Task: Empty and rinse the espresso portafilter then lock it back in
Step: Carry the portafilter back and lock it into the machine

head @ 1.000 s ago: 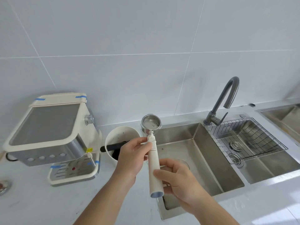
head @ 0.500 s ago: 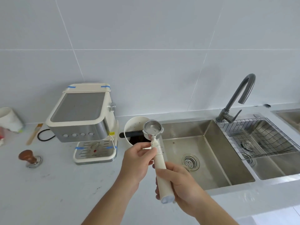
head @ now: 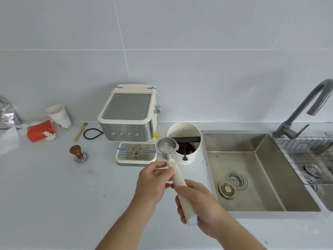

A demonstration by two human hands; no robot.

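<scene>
The portafilter [head: 166, 146] has a shiny metal basket, open side up, and a long cream handle. I hold it above the counter, in front of the cream and steel espresso machine [head: 128, 121]. My right hand [head: 196, 202] is wrapped around the lower part of the handle. My left hand [head: 153, 184] pinches the handle's top, just below the basket. The basket looks empty with a few dark specks. A white knock box [head: 185, 141] with dark grounds and a black bar stands just behind the basket. The steel sink [head: 252, 170] lies to the right.
A grey faucet [head: 306, 112] rises at the far right over a wire rack [head: 310, 156]. A loose sink strainer [head: 227, 190] lies by the drain. On the left of the counter are a wooden tamper [head: 77, 153], a brush [head: 81, 131], a paper cup [head: 59, 116] and a red packet [head: 40, 131].
My view has swung left, bringing the counter's left side into sight. The portafilter has moved from over the sink's edge to in front of the machine. Both hands keep their hold.
</scene>
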